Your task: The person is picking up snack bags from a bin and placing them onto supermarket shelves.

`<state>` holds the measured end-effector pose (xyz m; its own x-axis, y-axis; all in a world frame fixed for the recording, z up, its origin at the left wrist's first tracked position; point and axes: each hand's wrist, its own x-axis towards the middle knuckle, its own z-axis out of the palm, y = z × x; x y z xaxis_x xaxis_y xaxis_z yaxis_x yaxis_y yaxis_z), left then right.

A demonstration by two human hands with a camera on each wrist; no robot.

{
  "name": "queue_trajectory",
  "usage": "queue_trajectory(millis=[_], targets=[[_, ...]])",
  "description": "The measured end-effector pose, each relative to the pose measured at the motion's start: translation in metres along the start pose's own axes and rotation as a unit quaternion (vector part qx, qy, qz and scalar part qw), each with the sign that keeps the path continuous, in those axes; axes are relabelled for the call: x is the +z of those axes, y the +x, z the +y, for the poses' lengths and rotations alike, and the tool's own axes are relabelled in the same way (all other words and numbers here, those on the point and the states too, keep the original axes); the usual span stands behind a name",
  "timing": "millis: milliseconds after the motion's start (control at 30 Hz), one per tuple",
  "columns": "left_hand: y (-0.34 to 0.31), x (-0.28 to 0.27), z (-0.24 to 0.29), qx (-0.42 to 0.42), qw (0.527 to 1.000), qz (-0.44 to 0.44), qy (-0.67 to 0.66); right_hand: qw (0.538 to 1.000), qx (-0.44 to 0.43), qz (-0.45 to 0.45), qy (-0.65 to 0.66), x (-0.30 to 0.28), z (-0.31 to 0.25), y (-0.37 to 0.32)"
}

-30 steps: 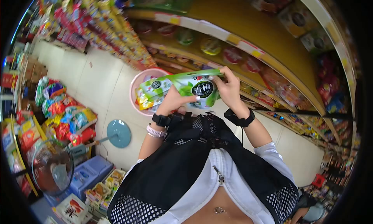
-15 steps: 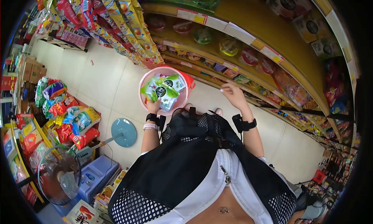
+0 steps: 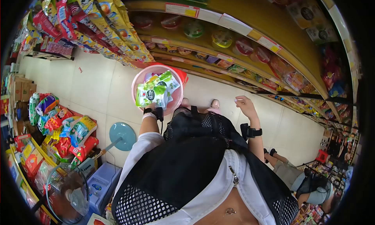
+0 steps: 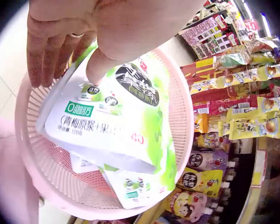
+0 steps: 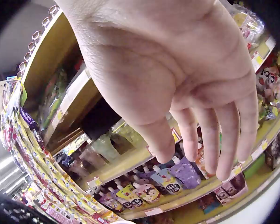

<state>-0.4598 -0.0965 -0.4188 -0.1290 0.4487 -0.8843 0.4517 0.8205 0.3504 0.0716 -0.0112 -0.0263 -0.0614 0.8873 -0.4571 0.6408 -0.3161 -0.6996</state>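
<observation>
A green-and-white bag of plum jelly lies over the pink plastic basket. My left hand pinches it at one edge, the thumb on its printed front and the fingers behind. In the head view that hand is partly hidden by the wrist camera. Under it, inside the basket, is another green-and-white bag. My right hand hangs away to the right with loosely bent fingers and holds nothing. In the right wrist view, its palm appears in front of the shelves.
Shelves of jelly cups and pouches run along the far right side. Hanging strips of snack packets stand beyond the basket. A fan with a round blue base and piled snack bags are at left. Another person is behind at right.
Both hands held the jelly bag up in front of the shelf; the right let go and moved off to the right. My left hand brought the bag down to the basket.
</observation>
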Motion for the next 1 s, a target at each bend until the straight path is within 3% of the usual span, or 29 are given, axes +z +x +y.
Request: queue_trajectory(millis=[33, 100, 133, 233, 333, 367, 433, 467, 500, 533, 567, 633, 667, 700, 733, 767, 800, 867, 900, 933, 967, 1000], targets=[[-0.005, 0.010, -0.008, -0.050, 0.991, -0.031, -0.124, 1.000, -0.003, -0.007, -0.006, -0.001, 0.001, 0.000], [-0.012, 0.027, -0.015, -0.151, 0.916, -0.090, -0.360, 1.000, -0.003, 0.003, -0.024, -0.004, 0.006, 0.002], [-0.087, 0.039, 0.040, -0.169, 0.900, 0.025, -0.400, 0.999, -0.011, 0.005, -0.038, -0.007, 0.008, 0.008], [-0.143, 0.036, 0.081, -0.125, 0.894, 0.074, -0.423, 0.997, -0.040, 0.046, -0.053, -0.032, 0.010, 0.032], [-0.165, 0.043, 0.092, -0.056, 0.877, 0.149, -0.453, 0.960, -0.111, 0.214, -0.143, -0.066, -0.012, 0.063], [-0.168, 0.042, 0.090, -0.057, 0.877, 0.148, -0.453, 0.935, -0.135, 0.272, -0.183, -0.077, -0.015, 0.075], [-0.164, 0.032, 0.081, -0.032, 0.943, 0.152, -0.295, 0.845, -0.171, 0.382, -0.333, -0.095, -0.026, 0.099], [-0.156, 0.034, 0.070, 0.030, 0.948, 0.201, -0.244, 0.846, -0.179, 0.376, -0.333, -0.103, -0.043, 0.106], [-0.182, 0.031, 0.091, 0.072, 0.946, 0.217, -0.228, 0.882, -0.103, 0.331, -0.319, -0.112, -0.067, 0.111], [-0.163, 0.033, 0.085, 0.123, 0.940, 0.215, -0.234, 0.909, -0.026, 0.283, -0.304, -0.117, -0.083, 0.120], [-0.143, 0.036, 0.079, 0.174, 0.932, 0.212, -0.238, 0.910, -0.033, 0.276, -0.307, -0.122, -0.058, 0.146], [-0.125, 0.047, 0.070, 0.168, 0.941, 0.181, -0.232, 0.898, -0.205, 0.302, -0.247, -0.132, 0.008, 0.218], [-0.164, 0.044, 0.097, 0.128, 0.961, 0.185, -0.159, 0.942, -0.215, 0.226, -0.123, -0.131, 0.007, 0.218], [-0.188, 0.043, 0.113, 0.109, 0.971, 0.170, -0.128, 0.936, -0.239, 0.236, -0.108, -0.131, 0.014, 0.222], [-0.196, 0.047, 0.119, 0.116, 0.971, 0.173, -0.113, 0.894, -0.243, 0.302, -0.225, -0.137, 0.026, 0.235], [-0.201, 0.052, 0.121, 0.123, 0.972, 0.177, -0.097, 0.922, -0.277, 0.264, -0.065, -0.131, 0.012, 0.222], [-0.204, 0.056, 0.123, 0.114, 0.971, 0.181, -0.104, 0.921, -0.249, 0.282, -0.102, -0.131, 0.011, 0.208], [-0.209, 0.062, 0.125, 0.117, 0.971, 0.205, -0.046, 0.912, -0.220, 0.345, -0.020, -0.109, -0.024, 0.165], [-0.208, 0.066, 0.127, 0.115, 0.971, 0.202, -0.050, 0.832, 0.002, 0.395, -0.389, -0.105, -0.054, 0.131], [-0.207, 0.069, 0.130, 0.131, 0.969, 0.203, -0.051, 0.825, -0.033, 0.476, -0.304, -0.101, -0.027, 0.128], [-0.205, 0.070, 0.131, 0.146, 0.967, 0.204, -0.051, 0.796, -0.137, 0.526, -0.266, -0.088, -0.035, 0.109], [-0.203, 0.070, 0.133, 0.131, 0.974, 0.176, -0.054, 0.815, -0.199, 0.489, -0.237, -0.077, -0.045, 0.088]])
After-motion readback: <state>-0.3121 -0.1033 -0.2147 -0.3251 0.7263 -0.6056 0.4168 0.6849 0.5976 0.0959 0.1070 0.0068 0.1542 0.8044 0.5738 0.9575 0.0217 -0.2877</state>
